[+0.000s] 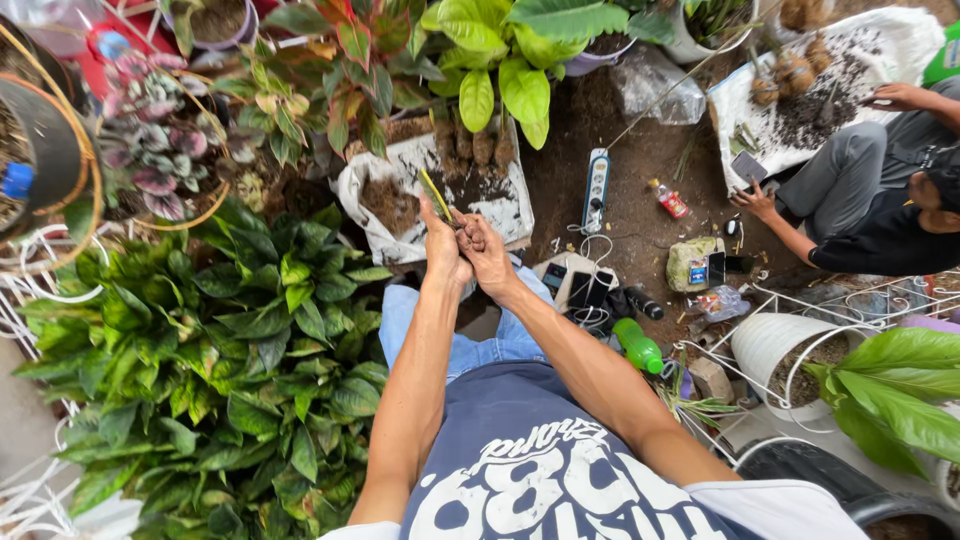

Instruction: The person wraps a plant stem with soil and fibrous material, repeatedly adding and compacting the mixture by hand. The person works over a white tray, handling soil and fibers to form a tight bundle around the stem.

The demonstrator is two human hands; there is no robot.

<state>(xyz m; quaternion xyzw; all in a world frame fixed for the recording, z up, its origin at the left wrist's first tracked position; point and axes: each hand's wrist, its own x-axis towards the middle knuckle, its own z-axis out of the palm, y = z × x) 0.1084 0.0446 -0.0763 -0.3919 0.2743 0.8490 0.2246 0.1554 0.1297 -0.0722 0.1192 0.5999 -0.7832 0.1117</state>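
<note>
Left hand (441, 240) was clamped on a thin yellow-green cutting (434, 193), its tip pointing up and away, above the white sack of soil (385, 190). Right hand (487, 250) pressed against the left, fingers curled shut; contents not discernible. Green bottle (637, 347) lay on the ground further right.

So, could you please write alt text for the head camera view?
Seen from above, a person's left hand and right hand meet around a small plant cutting over a white sack of soil, with leafy potted plants and another person nearby.
</note>
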